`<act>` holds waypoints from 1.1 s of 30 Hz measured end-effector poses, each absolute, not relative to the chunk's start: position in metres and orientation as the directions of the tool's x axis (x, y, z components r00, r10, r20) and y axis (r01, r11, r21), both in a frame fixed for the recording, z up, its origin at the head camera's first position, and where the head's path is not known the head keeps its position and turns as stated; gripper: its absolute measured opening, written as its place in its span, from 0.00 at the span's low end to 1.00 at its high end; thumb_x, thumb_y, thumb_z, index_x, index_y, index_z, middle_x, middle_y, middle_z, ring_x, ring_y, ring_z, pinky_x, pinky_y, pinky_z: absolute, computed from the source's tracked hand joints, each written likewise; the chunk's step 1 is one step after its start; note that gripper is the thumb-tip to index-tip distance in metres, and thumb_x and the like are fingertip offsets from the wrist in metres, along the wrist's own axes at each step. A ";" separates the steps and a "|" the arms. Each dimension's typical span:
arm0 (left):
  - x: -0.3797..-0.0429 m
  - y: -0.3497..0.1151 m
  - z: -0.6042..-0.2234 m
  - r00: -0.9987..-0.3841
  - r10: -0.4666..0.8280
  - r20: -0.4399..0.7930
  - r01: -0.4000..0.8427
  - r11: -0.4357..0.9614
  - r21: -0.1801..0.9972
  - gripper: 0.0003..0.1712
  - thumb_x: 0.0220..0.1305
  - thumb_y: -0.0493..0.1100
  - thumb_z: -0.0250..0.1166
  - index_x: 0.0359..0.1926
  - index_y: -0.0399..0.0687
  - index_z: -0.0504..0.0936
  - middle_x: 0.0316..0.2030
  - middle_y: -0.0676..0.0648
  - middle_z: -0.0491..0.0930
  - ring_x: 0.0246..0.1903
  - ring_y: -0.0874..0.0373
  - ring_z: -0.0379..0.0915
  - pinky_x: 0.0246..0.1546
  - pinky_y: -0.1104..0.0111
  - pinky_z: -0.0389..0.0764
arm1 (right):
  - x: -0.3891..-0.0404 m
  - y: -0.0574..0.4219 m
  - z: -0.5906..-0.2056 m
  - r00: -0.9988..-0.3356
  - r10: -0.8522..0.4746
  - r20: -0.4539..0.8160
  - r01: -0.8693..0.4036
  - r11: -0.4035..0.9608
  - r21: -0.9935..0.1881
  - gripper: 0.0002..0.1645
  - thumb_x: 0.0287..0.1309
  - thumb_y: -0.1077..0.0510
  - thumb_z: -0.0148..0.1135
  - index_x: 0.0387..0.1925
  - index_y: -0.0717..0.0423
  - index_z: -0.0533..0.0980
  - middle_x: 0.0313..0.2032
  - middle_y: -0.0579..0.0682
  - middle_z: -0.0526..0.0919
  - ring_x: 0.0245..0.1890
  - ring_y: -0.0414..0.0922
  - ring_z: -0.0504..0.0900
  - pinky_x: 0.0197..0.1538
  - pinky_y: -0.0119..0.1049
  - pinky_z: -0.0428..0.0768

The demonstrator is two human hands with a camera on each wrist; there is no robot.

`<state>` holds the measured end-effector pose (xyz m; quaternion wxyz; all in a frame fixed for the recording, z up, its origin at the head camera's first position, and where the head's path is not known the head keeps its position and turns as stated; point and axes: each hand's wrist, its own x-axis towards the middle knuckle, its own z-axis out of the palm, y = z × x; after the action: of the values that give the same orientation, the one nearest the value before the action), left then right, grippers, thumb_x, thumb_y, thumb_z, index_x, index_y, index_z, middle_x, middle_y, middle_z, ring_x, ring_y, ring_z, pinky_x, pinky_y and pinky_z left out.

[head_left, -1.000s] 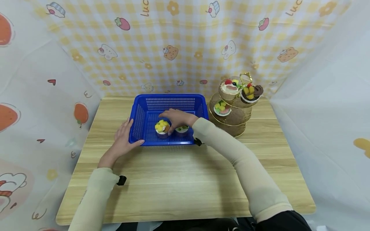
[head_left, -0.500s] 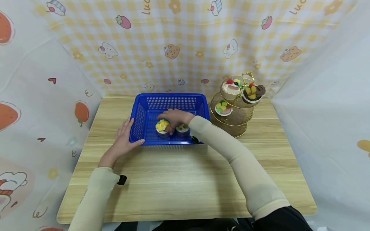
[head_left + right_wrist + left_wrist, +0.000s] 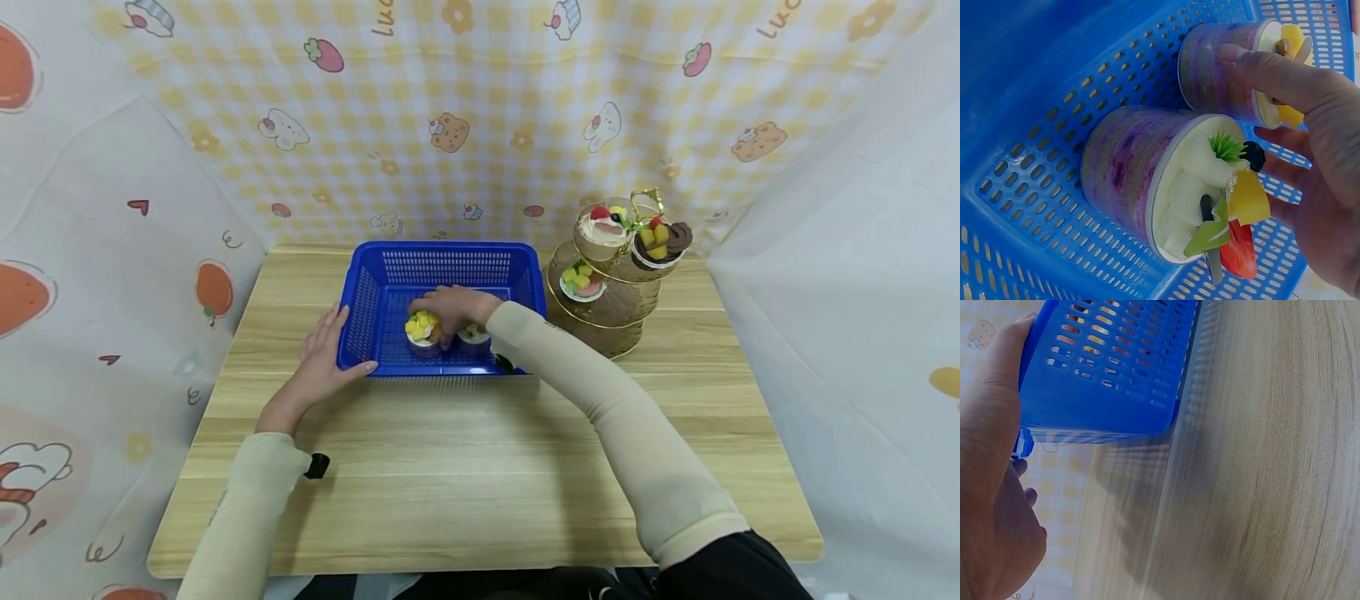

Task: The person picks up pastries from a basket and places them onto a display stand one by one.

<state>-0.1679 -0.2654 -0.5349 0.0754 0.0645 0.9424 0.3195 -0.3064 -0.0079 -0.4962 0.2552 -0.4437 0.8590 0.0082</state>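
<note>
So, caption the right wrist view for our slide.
Right hand touches a clear yellow-topped dessert cup beside a red-garnished clear cup in a blue perforated plastic basket.

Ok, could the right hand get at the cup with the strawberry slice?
Probably, though not immediately: the strawberry cup stands close by the right hand in the blue basket, unblocked in the right wrist view, but the hand's fingers are at the yellow-topped cup and would likely have to leave it first.
</note>
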 end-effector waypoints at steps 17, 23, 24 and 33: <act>-0.170 -0.265 -0.536 -0.978 0.174 -0.115 0.067 0.785 0.616 0.66 0.57 0.67 0.67 0.79 0.59 0.29 0.80 0.44 0.26 0.79 0.38 0.21 0.71 0.31 0.31 | -0.310 -0.004 -0.503 -0.537 -0.774 -0.335 -0.651 0.633 -0.419 0.45 0.49 0.45 0.75 0.66 0.48 0.66 0.60 0.48 0.76 0.58 0.44 0.74 0.65 0.40 0.75; -0.169 -0.266 -0.535 -0.979 0.169 -0.111 0.066 0.787 0.614 0.66 0.57 0.67 0.67 0.79 0.59 0.30 0.80 0.42 0.27 0.79 0.38 0.21 0.71 0.31 0.32 | -0.310 -0.003 -0.493 -0.581 -0.778 -0.237 -0.565 0.596 -0.571 0.43 0.47 0.52 0.75 0.64 0.54 0.66 0.58 0.52 0.77 0.54 0.44 0.77 0.62 0.37 0.76; -0.169 -0.266 -0.535 -0.980 0.169 -0.109 0.067 0.787 0.614 0.66 0.57 0.67 0.67 0.79 0.59 0.30 0.80 0.42 0.27 0.79 0.38 0.21 0.71 0.31 0.33 | -0.310 -0.002 -0.491 -0.588 -0.777 -0.223 -0.548 0.586 -0.596 0.43 0.47 0.53 0.76 0.64 0.54 0.66 0.58 0.52 0.77 0.54 0.43 0.77 0.62 0.36 0.76; -0.167 -0.266 -0.533 -0.981 0.164 -0.108 0.066 0.793 0.606 0.66 0.57 0.66 0.67 0.79 0.57 0.30 0.80 0.41 0.28 0.78 0.37 0.22 0.71 0.31 0.33 | -0.305 0.002 -0.482 -0.660 -0.736 -0.151 -0.422 0.529 -0.737 0.49 0.44 0.52 0.78 0.66 0.54 0.63 0.60 0.51 0.75 0.57 0.43 0.76 0.65 0.37 0.75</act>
<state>-0.1671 -0.2660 -0.5334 0.0776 0.0608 0.9436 0.3161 -0.3055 0.0020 -0.4819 0.2290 -0.3432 0.8438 -0.3433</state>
